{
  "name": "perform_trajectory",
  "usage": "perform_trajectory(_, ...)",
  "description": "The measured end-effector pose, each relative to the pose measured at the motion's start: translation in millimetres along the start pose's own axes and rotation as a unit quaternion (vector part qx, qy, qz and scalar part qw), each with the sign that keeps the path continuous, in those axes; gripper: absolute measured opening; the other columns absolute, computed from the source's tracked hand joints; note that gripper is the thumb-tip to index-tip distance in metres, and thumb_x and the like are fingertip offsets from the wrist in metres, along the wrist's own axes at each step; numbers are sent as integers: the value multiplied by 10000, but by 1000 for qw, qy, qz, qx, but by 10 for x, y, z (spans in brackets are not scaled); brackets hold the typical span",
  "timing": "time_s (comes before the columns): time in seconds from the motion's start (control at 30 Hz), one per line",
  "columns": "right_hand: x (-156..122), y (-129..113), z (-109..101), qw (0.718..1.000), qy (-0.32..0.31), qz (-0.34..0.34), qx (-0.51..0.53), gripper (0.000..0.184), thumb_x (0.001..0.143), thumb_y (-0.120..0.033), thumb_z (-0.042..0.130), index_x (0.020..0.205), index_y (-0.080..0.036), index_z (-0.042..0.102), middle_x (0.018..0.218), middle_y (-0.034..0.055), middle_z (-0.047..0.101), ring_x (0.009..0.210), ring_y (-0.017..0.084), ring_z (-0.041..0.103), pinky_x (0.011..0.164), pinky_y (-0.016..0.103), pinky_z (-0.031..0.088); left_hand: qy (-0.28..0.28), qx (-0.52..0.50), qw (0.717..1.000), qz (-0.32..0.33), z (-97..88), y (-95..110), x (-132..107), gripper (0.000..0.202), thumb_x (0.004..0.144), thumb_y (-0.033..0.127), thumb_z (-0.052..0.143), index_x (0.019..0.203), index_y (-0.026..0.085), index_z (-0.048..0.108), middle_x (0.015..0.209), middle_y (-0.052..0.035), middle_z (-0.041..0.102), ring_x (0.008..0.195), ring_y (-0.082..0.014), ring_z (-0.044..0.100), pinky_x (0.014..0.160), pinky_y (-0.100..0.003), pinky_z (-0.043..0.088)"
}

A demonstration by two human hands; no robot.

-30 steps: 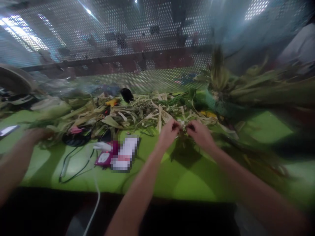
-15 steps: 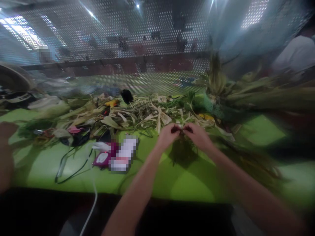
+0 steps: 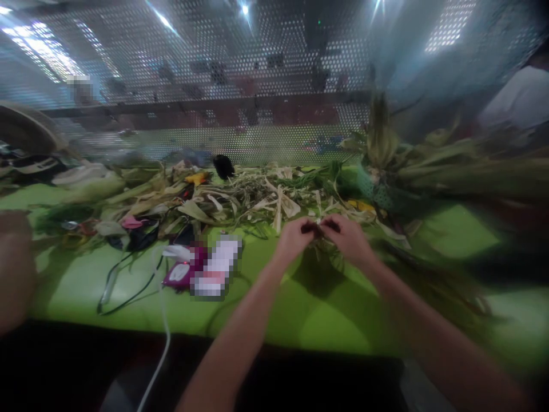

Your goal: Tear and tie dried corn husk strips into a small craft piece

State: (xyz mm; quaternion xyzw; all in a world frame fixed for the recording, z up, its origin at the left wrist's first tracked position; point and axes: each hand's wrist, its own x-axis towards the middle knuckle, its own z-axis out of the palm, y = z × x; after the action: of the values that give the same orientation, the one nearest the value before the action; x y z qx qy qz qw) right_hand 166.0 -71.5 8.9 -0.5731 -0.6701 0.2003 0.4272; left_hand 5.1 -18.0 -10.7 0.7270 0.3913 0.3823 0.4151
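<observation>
My left hand (image 3: pixel 295 237) and my right hand (image 3: pixel 345 237) meet above the green table (image 3: pixel 274 326), fingertips pinched together. Between them is a small bunch of dry plant strands (image 3: pixel 325 250), whose thin ends hang below the fingers. A pale tip shows between the fingertips; its exact shape is too small to make out. Just beyond the hands lie dried corn husks (image 3: pixel 288 207), in a long heap with stems and green strands. Under the hands a dark shadow falls on the tabletop.
Left of my arms are a purple device (image 3: pixel 178 277) with a white cable (image 3: pixel 165 326) and a blurred-out phone-like slab (image 3: pixel 217 269). A green basket (image 3: pixel 375 189) of husks stands at right. A perforated screen (image 3: pixel 257 131) rises behind. Another person's arm (image 3: pixel 15 269) reaches in at left.
My hands stay pinched together in nearly the same place, with only slight finger movement. The whole view has shifted a little. The other person's arm at left has come slightly further in.
</observation>
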Motion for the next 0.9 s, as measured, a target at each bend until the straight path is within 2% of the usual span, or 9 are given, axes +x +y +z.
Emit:
perform_trajectory(0.13,-20,-54,-17,1000,-7,10,2,202,880,-389,599,889,-195,652,799,24,682,690,163,587,619,267,410,14,10,1000,11,1,17,-8,112,728,126,624,819,148,687,764,-5,690,719,-139,587,684,-249,445)
perform_trajectory(0.23,-27,-66,-21,1000,11,4,-16,143,826,-333,658,854,-193,651,787,20,673,682,158,577,620,268,405,14,6,1000,24,1,36,-12,115,724,103,617,817,149,666,785,-5,682,751,-138,587,708,-248,440)
perform_trajectory(0.3,-11,-34,-29,999,36,6,-3,97,820,-288,644,817,-191,644,746,13,653,678,156,568,628,271,407,7,-28,999,22,-2,51,-9,87,735,125,628,816,147,651,783,-7,671,748,-132,583,716,-249,440)
perform_trajectory(0.43,40,69,-82,995,60,55,55,122,817,-311,622,790,-193,615,675,-6,599,609,148,531,577,273,401,12,-126,992,-7,-17,68,11,112,745,217,684,808,145,625,746,-9,640,702,-121,564,696,-255,445)
perform_trajectory(0.5,52,90,-121,996,58,59,36,100,803,-295,627,790,-196,617,693,-2,612,604,149,531,579,277,402,24,-145,989,-15,-21,59,22,137,736,235,702,804,147,623,733,-6,631,689,-119,556,695,-258,446)
perform_trajectory(0.57,45,66,-158,997,67,36,-12,81,781,-248,638,844,-198,644,802,17,659,604,141,534,591,282,407,30,-142,989,-14,-21,38,30,138,732,235,706,804,148,627,732,-6,631,689,-118,556,698,-259,446)
perform_trajectory(0.7,10,-55,-186,992,103,-50,-44,211,815,-174,589,1002,-213,678,1019,57,670,650,143,558,615,289,429,24,-106,994,7,-7,4,27,81,739,180,676,804,150,637,743,-8,642,713,-122,572,714,-257,446)
perform_trajectory(0.83,12,-76,-129,993,43,-106,-15,263,833,-127,549,1025,-227,699,1016,68,677,928,214,621,756,323,474,12,-57,997,57,8,-3,11,80,739,101,624,796,154,644,788,-14,659,752,-126,584,750,-260,454)
perform_trajectory(0.9,25,-26,-84,995,28,-92,-7,257,820,-128,563,1011,-220,709,989,70,683,919,218,623,767,337,480,11,-55,996,75,11,-8,8,95,752,102,611,824,155,646,816,-18,662,774,-128,587,764,-262,456)
